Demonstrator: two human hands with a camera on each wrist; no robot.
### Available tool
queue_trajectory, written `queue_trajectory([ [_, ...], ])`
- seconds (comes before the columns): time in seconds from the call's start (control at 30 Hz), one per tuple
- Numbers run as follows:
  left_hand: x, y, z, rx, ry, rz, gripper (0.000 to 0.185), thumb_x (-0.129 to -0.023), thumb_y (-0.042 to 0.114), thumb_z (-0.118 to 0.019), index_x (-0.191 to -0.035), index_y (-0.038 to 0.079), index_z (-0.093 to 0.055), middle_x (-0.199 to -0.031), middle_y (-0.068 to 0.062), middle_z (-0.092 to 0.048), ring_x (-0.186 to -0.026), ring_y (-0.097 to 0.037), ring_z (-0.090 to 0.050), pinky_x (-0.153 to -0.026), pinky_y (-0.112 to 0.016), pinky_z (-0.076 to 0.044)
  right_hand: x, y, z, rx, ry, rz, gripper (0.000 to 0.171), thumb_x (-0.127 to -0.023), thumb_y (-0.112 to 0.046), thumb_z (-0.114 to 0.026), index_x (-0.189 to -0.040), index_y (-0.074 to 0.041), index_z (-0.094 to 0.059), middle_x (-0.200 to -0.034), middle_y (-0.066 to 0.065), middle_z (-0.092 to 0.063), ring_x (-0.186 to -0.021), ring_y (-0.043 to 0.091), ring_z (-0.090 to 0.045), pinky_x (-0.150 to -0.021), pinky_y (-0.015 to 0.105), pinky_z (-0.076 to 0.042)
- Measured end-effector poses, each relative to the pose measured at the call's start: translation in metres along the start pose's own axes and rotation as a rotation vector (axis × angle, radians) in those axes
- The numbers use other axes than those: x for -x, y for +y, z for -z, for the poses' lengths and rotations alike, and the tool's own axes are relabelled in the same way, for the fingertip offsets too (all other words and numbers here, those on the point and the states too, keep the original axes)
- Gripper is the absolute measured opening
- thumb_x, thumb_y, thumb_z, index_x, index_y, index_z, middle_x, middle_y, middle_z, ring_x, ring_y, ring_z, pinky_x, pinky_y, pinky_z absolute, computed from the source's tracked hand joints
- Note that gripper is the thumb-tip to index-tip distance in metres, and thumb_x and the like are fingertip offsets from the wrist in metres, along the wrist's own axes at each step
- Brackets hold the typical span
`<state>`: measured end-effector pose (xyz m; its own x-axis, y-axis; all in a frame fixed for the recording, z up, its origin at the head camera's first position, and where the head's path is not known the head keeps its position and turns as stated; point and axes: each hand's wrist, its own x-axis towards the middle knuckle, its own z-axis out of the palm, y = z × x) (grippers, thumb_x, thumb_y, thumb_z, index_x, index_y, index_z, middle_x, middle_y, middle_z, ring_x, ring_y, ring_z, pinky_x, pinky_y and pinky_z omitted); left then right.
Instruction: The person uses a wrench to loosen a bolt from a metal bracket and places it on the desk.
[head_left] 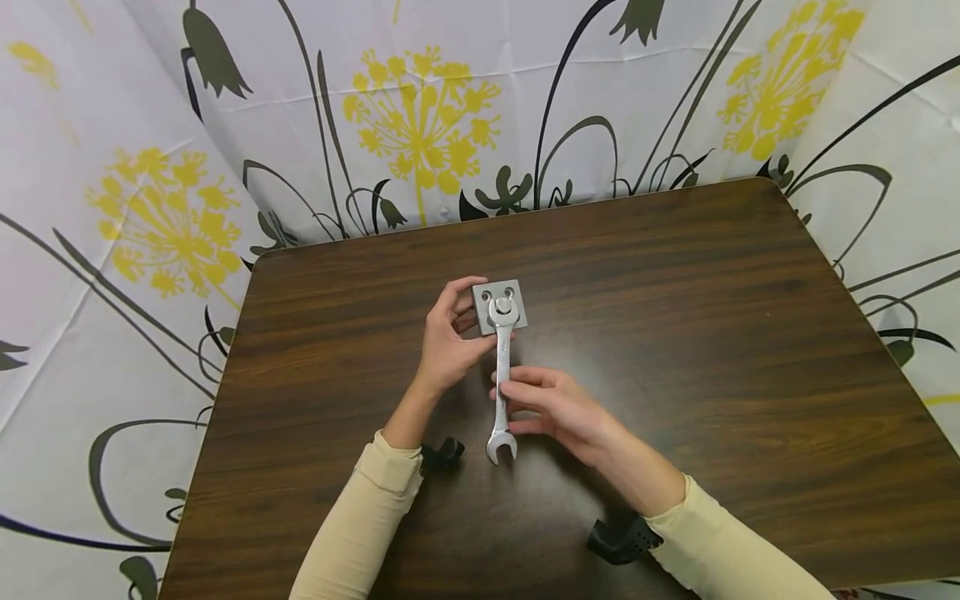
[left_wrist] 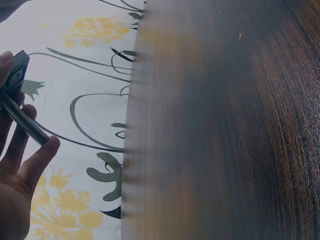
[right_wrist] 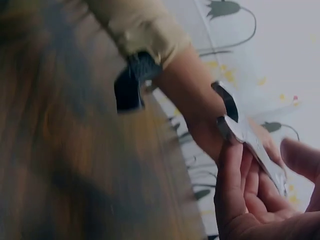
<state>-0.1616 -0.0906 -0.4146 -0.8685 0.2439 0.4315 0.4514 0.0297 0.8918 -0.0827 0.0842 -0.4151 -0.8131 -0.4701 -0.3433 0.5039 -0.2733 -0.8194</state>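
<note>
My left hand (head_left: 442, 350) holds a small square grey metal block (head_left: 481, 315) by its left side, over the table. Two holes show near the block's far edge, and a bolt head (head_left: 504, 305) stands out of its face. In the left wrist view the bolt's threaded shank (left_wrist: 27, 122) juts from the block's other side, a fingertip at its end. A silver open-end wrench (head_left: 503, 367) has one end around the bolt head. My right hand (head_left: 558, 408) holds its shank between thumb and fingers; the other open end (right_wrist: 230, 127) points toward me.
Beneath both hands is a dark wood-grain table (head_left: 712, 333). A white curtain (head_left: 300, 108) with yellow and grey flowers hangs behind it and along the sides. Black wrist devices (head_left: 624, 537) sit at both sleeve cuffs, close above the tabletop.
</note>
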Motion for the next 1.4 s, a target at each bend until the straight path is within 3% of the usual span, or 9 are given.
queue_trajectory([
  [0.2, 0.001, -0.009, 0.002, -0.004, -0.006, 0.012, 0.071, -0.065, -0.020, -0.080, -0.128, -0.009, -0.048, -0.109, -0.026, -0.067, -0.096, -0.015, -0.065, -0.081, -0.044, -0.055, 0.006, -0.013, 0.023, 0.273, 0.033, 0.027, 0.038, -0.093, -0.012, -0.066, -0.123, 0.011, -0.059, -0.104, 0.010, -0.070, -0.093, 0.019, -0.064, -0.070, 0.033, -0.056],
  [0.4, 0.001, -0.026, 0.003, 0.015, -0.015, 0.015, 0.077, -0.065, -0.015, -0.084, -0.132, 0.001, -0.050, -0.112, -0.017, -0.069, -0.093, -0.020, -0.067, -0.078, -0.035, -0.056, 0.005, -0.028, 0.041, 0.585, 0.111, 0.109, 0.039, -0.083, -0.011, -0.078, -0.114, 0.009, -0.065, -0.090, 0.009, -0.070, -0.074, 0.014, -0.063, -0.061, 0.028, -0.052],
  [0.5, 0.002, -0.027, 0.004, 0.024, -0.020, 0.013, 0.077, -0.066, -0.012, -0.085, -0.132, 0.002, -0.049, -0.112, -0.016, -0.070, -0.092, -0.026, -0.069, -0.077, -0.034, -0.057, 0.003, -0.037, 0.047, 0.815, 0.183, 0.183, 0.034, -0.079, -0.011, -0.082, -0.108, 0.003, -0.071, -0.082, 0.005, -0.068, -0.069, 0.014, -0.061, -0.061, 0.029, -0.049],
  [0.6, 0.003, -0.024, 0.004, 0.034, -0.018, 0.033, 0.076, -0.066, -0.012, -0.085, -0.132, -0.002, -0.048, -0.112, -0.016, -0.070, -0.092, -0.026, -0.069, -0.077, -0.031, -0.057, 0.000, -0.047, 0.048, 1.040, 0.279, 0.199, 0.031, -0.079, -0.016, -0.082, -0.107, -0.007, -0.074, -0.079, -0.001, -0.068, -0.070, 0.014, -0.061, -0.065, 0.033, -0.048],
  [0.7, 0.003, -0.019, 0.005, 0.041, -0.015, 0.049, 0.076, -0.066, -0.016, -0.083, -0.131, -0.009, -0.045, -0.112, -0.021, -0.068, -0.090, -0.027, -0.069, -0.076, -0.031, -0.057, -0.004, -0.056, 0.050, 1.227, 0.358, 0.204, 0.030, -0.081, -0.021, -0.080, -0.111, -0.016, -0.075, -0.082, -0.004, -0.070, -0.075, 0.013, -0.063, -0.064, 0.038, -0.047],
  [0.8, 0.002, -0.016, 0.005, 0.040, -0.017, 0.050, 0.076, -0.066, -0.019, -0.081, -0.131, -0.009, -0.045, -0.112, -0.024, -0.067, -0.090, -0.030, -0.069, -0.075, -0.033, -0.057, -0.009, -0.063, 0.053, 1.378, 0.410, 0.279, 0.028, -0.082, -0.021, -0.079, -0.110, -0.020, -0.076, -0.089, -0.004, -0.073, -0.080, 0.017, -0.066, -0.063, 0.043, -0.048],
  [1.03, 0.002, -0.023, 0.004, 0.051, -0.019, 0.058, 0.077, -0.066, -0.015, -0.084, -0.133, 0.000, -0.048, -0.113, -0.017, -0.069, -0.090, -0.027, -0.069, -0.075, -0.032, -0.057, -0.021, -0.079, 0.058, 1.609, 0.466, 0.526, 0.025, -0.081, -0.009, -0.074, -0.103, -0.021, -0.078, -0.090, -0.002, -0.071, -0.078, 0.025, -0.066, -0.054, 0.046, -0.048],
  [1.17, 0.003, -0.026, 0.002, 0.056, -0.037, 0.056, 0.077, -0.067, -0.014, -0.084, -0.133, 0.002, -0.049, -0.113, -0.017, -0.069, -0.091, -0.031, -0.069, -0.074, -0.034, -0.058, -0.030, -0.088, 0.060, 1.710, 0.479, 0.595, 0.029, -0.083, -0.002, -0.067, -0.103, -0.020, -0.078, -0.091, -0.001, -0.070, -0.079, 0.025, -0.066, -0.050, 0.043, -0.048],
  [1.4, 0.004, -0.017, -0.004, 0.041, -0.073, 0.093, 0.075, -0.066, -0.017, -0.082, -0.131, -0.004, -0.047, -0.110, -0.022, -0.068, -0.090, -0.028, -0.069, -0.075, -0.041, -0.058, -0.053, -0.106, 0.067, 1.869, 0.364, 0.748, 0.031, -0.086, 0.004, -0.062, -0.102, -0.018, -0.077, -0.094, 0.001, -0.068, -0.084, 0.026, -0.066, -0.058, 0.044, -0.053],
])
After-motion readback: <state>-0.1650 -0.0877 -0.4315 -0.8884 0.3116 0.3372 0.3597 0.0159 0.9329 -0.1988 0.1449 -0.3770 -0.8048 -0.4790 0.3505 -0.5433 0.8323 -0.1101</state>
